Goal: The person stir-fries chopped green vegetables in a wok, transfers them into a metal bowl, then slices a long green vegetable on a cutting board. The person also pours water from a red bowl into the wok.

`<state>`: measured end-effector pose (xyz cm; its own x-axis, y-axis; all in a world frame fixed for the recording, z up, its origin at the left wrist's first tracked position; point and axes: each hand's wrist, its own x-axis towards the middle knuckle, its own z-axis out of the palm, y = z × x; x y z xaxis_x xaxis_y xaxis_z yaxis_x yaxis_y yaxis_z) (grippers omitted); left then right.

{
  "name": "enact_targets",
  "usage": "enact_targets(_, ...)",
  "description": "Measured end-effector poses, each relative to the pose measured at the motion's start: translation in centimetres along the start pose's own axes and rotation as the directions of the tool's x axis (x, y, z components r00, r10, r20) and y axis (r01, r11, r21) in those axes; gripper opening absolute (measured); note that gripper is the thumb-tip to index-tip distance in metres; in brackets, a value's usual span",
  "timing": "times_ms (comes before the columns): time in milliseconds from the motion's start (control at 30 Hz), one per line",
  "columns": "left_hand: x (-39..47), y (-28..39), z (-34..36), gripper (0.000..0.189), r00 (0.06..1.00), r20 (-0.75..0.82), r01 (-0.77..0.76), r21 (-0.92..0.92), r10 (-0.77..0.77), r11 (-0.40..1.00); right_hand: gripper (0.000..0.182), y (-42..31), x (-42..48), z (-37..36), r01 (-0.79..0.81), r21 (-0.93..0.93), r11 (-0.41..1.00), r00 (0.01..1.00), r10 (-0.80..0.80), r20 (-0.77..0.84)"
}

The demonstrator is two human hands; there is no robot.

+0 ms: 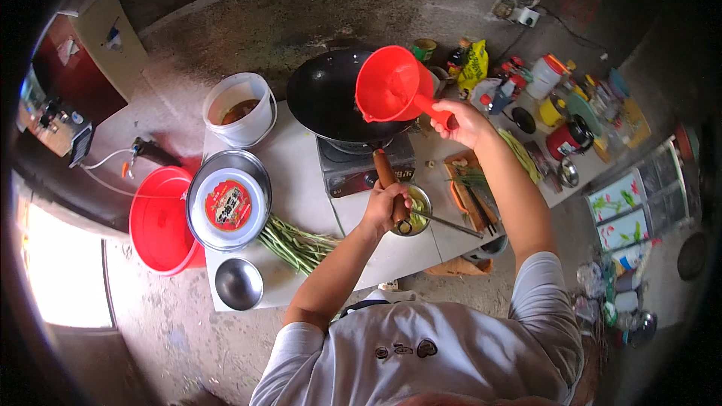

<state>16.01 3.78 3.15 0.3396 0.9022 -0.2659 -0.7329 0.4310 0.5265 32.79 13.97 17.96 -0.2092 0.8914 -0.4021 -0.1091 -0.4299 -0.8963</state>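
Observation:
My left hand (387,206) grips the wooden handle (386,172) of a black wok (324,96), which sits on a stove (338,172). In my right hand (463,124) is the handle of a red plastic water ladle (388,84), tilted over the wok's right side, its inside facing the camera. The ladle hides part of the wok; whether liquid is running out of it cannot be told. Just beyond my left hand, a metal bowl (426,196) holds pale green food and a metal utensil (451,224).
Left of the stove are a white bucket (256,129) with brown contents, a lidded metal basin (194,203), long green stalks (299,242) and a steel bowl (238,284). A red tub (158,225) stands beyond the table. Rightward are a cutting board (459,166), bottles and a red kettle-like pot (564,138).

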Motion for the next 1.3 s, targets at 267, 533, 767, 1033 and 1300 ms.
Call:
enact_targets(267,0.4,-1.3,1.1,0.019,0.999,-0.022,-0.027,0.016,0.027,1.000,0.014,-1.8,4.7,-2.6,0.082,-0.267,0.960,0.985,-0.038,0.168)
enact_targets(533,0.1,-1.2,2.2,0.027,0.989,-0.142,-0.018,0.209,0.048,0.978,0.061,-0.7,5.6,-2.2,0.416,-0.802,0.428,0.835,-0.529,0.151)
enact_targets(767,-2.6,-1.9,-1.3,0.047,0.982,-0.188,0.049,0.357,0.020,0.933,0.062,2.0,1.6,-0.2,0.385,-0.922,0.046,0.641,-0.732,0.231)
enact_targets(1033,-13.2,-0.6,-5.9,0.036,0.948,-0.299,0.261,0.535,-0.109,0.804,0.050,4.5,2.8,-0.3,0.683,-0.534,0.498,0.610,-0.791,0.042)
enact_targets(1300,-25.3,0.1,-15.5,0.031,0.848,-0.526,0.277,0.329,-0.069,0.903,0.036,6.7,-7.3,11.4,0.175,0.351,0.920,0.871,-0.311,0.381)
